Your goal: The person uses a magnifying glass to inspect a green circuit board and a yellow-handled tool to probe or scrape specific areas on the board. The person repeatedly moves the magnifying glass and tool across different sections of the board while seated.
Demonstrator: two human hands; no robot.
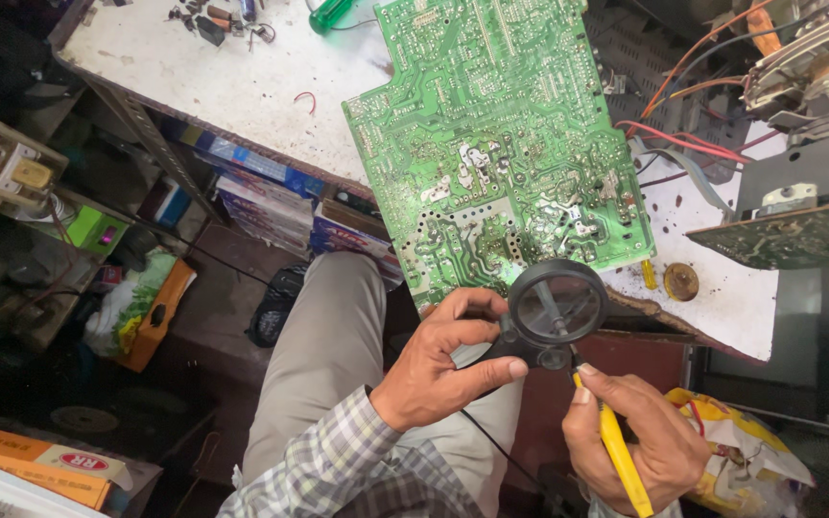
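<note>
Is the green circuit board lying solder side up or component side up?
Solder side up: the green circuit board shows silvery solder joints and traces, no component bodies, on the white workbench.

White workbench (242, 91) under circuit board (496, 134)

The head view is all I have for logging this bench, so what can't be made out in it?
- Yellow tool: its tip is hidden behind the black round part held by the left hand; its far end runs off the bottom edge.
- Right hand: its wrist is cut off by the bottom edge.
- Green circuit board: solder joints are too small to judge.
</note>
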